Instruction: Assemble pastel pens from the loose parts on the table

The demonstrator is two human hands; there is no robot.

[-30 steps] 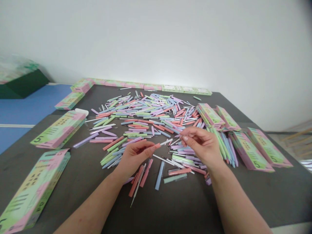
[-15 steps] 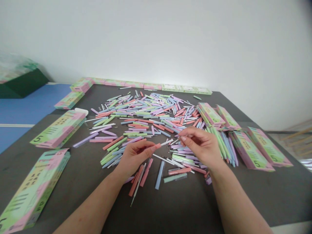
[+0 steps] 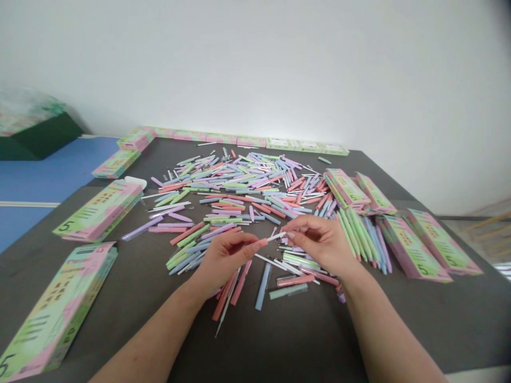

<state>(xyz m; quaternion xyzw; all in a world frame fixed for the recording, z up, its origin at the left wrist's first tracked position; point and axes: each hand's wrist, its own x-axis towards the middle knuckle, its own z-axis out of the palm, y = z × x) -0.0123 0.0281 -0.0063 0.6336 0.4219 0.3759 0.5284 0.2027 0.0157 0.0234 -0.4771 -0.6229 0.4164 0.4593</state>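
My left hand [image 3: 233, 255] is closed around a pink pen barrel [image 3: 261, 244], mostly hidden in the fingers. From the barrel's right end sticks a thin white pen refill [image 3: 275, 236]. Thumb and forefinger of my right hand [image 3: 315, 236] pinch at the refill's far end, and its tip is hidden there. Beneath both hands lie loose refills [image 3: 275, 261], a pink pen [image 3: 295, 280], a mint pen [image 3: 288, 291] and a blue pen [image 3: 262, 287]. Below my left hand, several red barrels [image 3: 224, 298] lie beside a white refill [image 3: 227, 303].
A wide pile of pastel pens [image 3: 243, 175] covers the dark table's middle. Printed boxes stand left [image 3: 99, 210], near left [image 3: 59, 308] and right [image 3: 427, 242], with more along the wall [image 3: 251, 141]. Sorted green pens [image 3: 355, 234] lie at the right boxes.
My right hand has moved slightly left and down, bringing its fingertips closer to my left hand at the refill's end. My left hand still holds the pink barrel.
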